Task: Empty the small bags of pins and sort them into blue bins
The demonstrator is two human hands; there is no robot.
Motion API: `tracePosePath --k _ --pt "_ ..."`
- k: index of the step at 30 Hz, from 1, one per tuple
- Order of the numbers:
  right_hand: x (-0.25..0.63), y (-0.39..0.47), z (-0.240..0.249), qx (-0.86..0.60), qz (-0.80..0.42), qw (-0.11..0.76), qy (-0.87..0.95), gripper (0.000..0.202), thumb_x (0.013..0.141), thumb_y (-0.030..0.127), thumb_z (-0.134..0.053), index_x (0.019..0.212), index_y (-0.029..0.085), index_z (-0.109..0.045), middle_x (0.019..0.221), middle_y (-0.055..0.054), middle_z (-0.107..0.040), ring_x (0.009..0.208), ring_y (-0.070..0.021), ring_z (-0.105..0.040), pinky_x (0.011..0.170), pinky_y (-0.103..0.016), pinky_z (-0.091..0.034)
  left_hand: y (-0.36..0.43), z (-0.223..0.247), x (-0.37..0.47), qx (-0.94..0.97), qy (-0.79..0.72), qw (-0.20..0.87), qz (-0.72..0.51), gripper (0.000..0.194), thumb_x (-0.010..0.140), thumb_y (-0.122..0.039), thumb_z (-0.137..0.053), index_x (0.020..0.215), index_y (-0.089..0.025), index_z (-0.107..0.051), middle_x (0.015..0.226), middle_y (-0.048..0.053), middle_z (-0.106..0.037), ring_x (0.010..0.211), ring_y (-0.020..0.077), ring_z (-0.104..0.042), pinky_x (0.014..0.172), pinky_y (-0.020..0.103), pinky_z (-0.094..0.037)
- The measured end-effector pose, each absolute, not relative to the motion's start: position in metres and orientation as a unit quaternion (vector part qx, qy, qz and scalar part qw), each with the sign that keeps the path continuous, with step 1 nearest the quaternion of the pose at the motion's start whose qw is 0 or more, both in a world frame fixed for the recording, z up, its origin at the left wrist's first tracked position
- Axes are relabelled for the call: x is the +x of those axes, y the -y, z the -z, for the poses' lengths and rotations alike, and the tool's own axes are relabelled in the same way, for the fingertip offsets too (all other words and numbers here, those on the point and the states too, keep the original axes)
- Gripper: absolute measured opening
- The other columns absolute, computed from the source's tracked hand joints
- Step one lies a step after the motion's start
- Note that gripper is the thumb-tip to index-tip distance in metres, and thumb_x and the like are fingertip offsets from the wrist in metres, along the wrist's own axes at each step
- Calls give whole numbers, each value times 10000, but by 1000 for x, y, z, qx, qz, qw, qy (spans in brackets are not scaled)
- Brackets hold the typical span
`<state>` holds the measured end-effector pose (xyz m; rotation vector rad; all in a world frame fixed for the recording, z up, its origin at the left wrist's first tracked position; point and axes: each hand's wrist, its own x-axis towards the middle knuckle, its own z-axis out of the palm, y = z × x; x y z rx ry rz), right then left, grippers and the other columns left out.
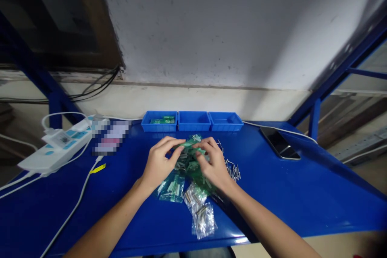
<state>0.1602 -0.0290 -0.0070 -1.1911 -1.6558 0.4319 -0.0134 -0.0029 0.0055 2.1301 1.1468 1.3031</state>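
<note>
My left hand (160,162) and my right hand (215,165) are close together above the middle of the blue table. Between them they pinch a small green plastic bag (190,143), with thumb and fingertips at each side. What the bag holds is too small to make out. Under and between the hands lie more green bags. One green bag (173,188) with pale slender pieces inside rests below my left hand. Nearer the front edge are clear bags (204,221) with metal pieces in them. Loose metal pins (234,171) are scattered beside my right hand, partly hidden by it.
Three blue bins stand along the wall; the left bin (159,128) holds green bags. A black phone (279,143) lies at right. At left are a white power strip (56,151), a white cable (79,201) with a yellow tag, and a blurred-out object (111,137).
</note>
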Motion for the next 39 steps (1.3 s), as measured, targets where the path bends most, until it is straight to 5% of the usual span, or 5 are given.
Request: tracePosePath --k 8,20,26,31,39 --pt "162 19 6 -501 -436 544 514 323 799 482 -549 791 164 -604 635 5 -518 568 -122 -452 526 -244 -360 7 5 -6 876 -298 98 -367 246 858 -220 -533 1075 -271 -639 1046 58 -633 974 207 -554 815 378 -489" --pt "160 28 10 -394 -49 493 774 255 852 102 -454 969 254 -621 974 -60 -618 1045 -235 -479 912 -442 -406 -7 2 -8 463 -433 659 -405 307 752 -425 -629 822 -126 -624 729 47 -633 600 114 -572 500 210 -377" --pt "162 24 11 -473 -26 443 761 180 856 180 -498 987 210 -618 971 -97 -588 1010 -257 -461 866 -437 -431 -43 -22 -38 542 -529 374 -535 339 734 -362 -616 991 -142 -642 806 51 -657 611 139 -583 525 242 -431" --pt "171 18 10 -528 -68 407 743 158 860 246 -514 964 196 -622 900 -84 -604 972 -264 -462 849 -429 -427 -89 -38 -66 672 -600 -8 -434 423 809 -393 -518 1166 -179 -591 1186 113 -581 1044 269 -569 924 380 -420" --pt "177 12 13 -563 -87 398 719 251 876 295 -473 1065 193 -602 1108 -106 -581 1096 -258 -499 915 -393 -414 -28 -18 -92 854 -452 251 54 671 727 -575 -572 1345 -382 -396 1444 25 -385 1343 330 -282 1029 488 -308"
